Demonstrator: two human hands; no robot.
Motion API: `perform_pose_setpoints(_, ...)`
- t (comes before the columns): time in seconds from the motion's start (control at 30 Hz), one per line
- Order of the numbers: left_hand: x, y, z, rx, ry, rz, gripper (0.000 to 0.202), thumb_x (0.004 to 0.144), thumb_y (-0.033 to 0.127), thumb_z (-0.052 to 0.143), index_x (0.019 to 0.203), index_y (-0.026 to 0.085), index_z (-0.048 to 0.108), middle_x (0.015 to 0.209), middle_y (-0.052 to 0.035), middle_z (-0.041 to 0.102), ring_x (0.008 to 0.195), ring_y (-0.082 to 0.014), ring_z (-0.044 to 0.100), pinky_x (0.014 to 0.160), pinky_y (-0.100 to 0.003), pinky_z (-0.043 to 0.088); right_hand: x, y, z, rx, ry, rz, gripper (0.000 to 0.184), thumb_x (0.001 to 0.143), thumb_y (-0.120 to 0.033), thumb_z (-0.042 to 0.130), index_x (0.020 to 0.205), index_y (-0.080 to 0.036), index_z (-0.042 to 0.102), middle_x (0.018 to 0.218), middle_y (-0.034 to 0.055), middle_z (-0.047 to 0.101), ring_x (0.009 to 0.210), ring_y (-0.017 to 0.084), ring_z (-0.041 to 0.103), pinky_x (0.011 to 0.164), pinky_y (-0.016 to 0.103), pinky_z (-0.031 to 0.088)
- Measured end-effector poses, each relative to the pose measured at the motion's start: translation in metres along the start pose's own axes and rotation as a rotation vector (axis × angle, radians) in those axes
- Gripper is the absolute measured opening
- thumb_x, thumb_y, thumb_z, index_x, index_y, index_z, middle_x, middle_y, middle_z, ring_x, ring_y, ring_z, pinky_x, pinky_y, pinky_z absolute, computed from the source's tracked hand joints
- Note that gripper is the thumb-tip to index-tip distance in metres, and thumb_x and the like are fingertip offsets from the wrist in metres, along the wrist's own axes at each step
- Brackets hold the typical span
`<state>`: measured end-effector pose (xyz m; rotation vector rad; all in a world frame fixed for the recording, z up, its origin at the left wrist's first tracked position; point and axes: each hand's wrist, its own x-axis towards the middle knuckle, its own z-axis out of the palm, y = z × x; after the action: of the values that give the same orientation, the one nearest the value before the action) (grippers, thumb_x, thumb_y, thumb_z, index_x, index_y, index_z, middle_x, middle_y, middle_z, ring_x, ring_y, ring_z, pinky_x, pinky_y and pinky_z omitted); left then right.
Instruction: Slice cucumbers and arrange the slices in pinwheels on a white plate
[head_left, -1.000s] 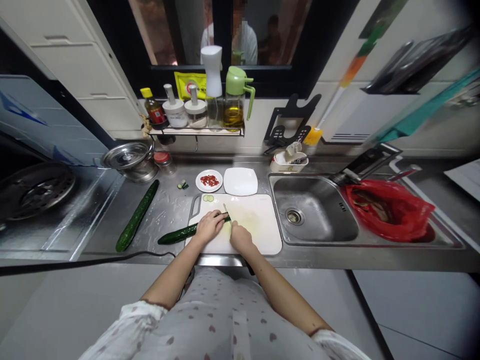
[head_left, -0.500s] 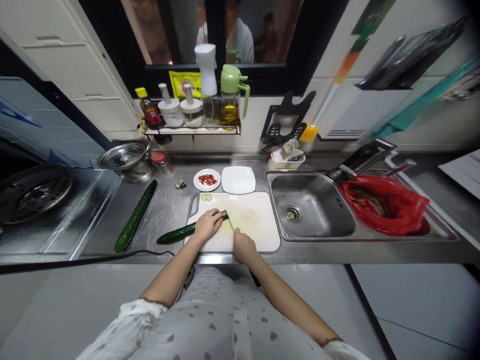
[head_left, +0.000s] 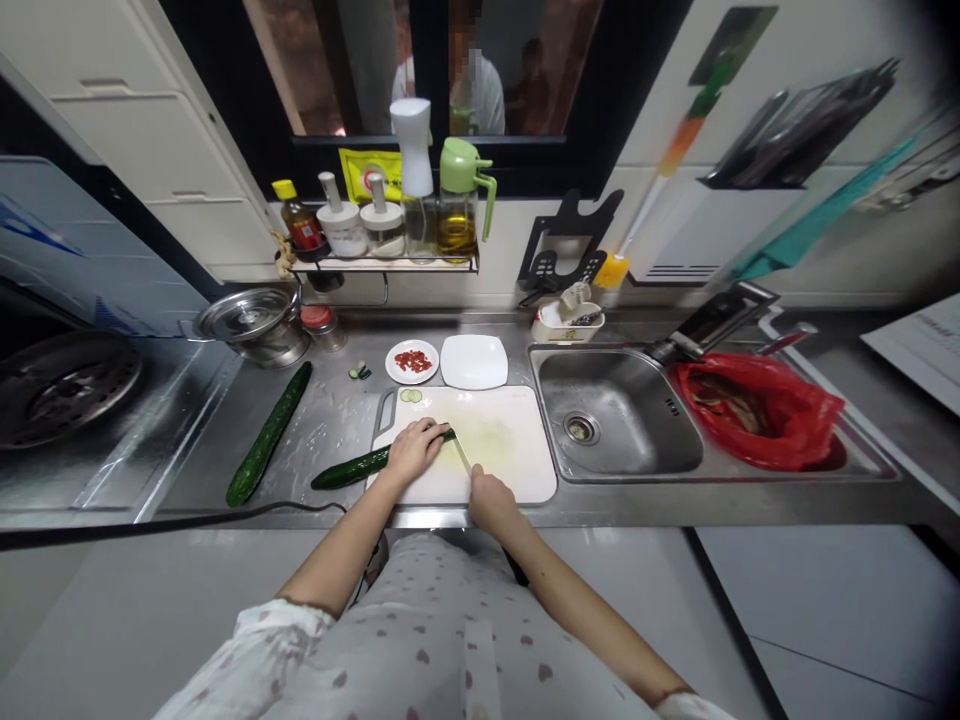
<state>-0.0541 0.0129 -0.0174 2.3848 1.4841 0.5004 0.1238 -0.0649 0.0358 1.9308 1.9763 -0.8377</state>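
Note:
My left hand (head_left: 415, 451) presses down on a dark green cucumber (head_left: 351, 469) that lies across the left edge of the white cutting board (head_left: 510, 440). My right hand (head_left: 490, 502) is closed on a knife (head_left: 460, 453) near the board's front edge. The blade points up and away toward the cucumber's cut end, just right of my left fingers. Two cucumber slices (head_left: 410, 396) lie at the board's far left corner.
A second whole cucumber (head_left: 270, 433) lies on the steel counter to the left. Behind the board are a small plate of red chilli (head_left: 412, 361) and an empty white plate (head_left: 473, 361). The sink (head_left: 611, 425) is right, with a red bag (head_left: 757, 408) beyond. A pot (head_left: 251, 322) stands back left.
My right hand has drawn the knife back toward the board's front edge. My left hand stays on the cucumber. The camera has shifted slightly.

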Motion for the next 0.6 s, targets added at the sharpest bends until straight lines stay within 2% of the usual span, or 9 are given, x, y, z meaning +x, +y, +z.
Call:
perform_pose_setpoints(0.17,0.0,0.0,0.0,-0.001,0.002,-0.016,0.034,0.092,0.03,0.048,0.123,0.031,0.062,0.111,-0.0041,0.06,0.102,-0.0184,0.057,0.09,-0.032,0.047,-0.002,0.005,0.0,0.015,0.002,0.008,0.032,0.086,-0.004,0.041,0.116,-0.012,0.047,0.1,0.0173,0.066,0.098,0.025,0.065,0.074,0.03,0.043)
perform_pose_setpoints(0.4,0.0,0.004,-0.007,0.004,-0.027,-0.031,0.035,0.093,0.031,0.047,0.126,0.031,0.059,0.111,-0.0041,0.061,0.102,-0.0188,0.058,0.089,-0.031,0.047,-0.004,0.026,-0.013,0.046,0.024,-0.048,0.028,0.088,-0.009,0.039,0.113,-0.011,0.051,0.099,0.016,0.067,0.092,0.023,0.064,0.071,0.028,0.039)
perform_pose_setpoints(0.6,0.0,0.01,-0.016,-0.037,-0.042,-0.09,0.037,0.093,0.035,0.048,0.128,0.03,0.057,0.113,-0.0042,0.061,0.1,-0.0189,0.06,0.083,-0.029,0.049,-0.008,0.037,-0.02,-0.022,0.098,-0.032,0.03,0.089,-0.011,0.038,0.115,-0.016,0.053,0.102,0.0127,0.066,0.094,0.023,0.063,0.074,0.028,0.039)
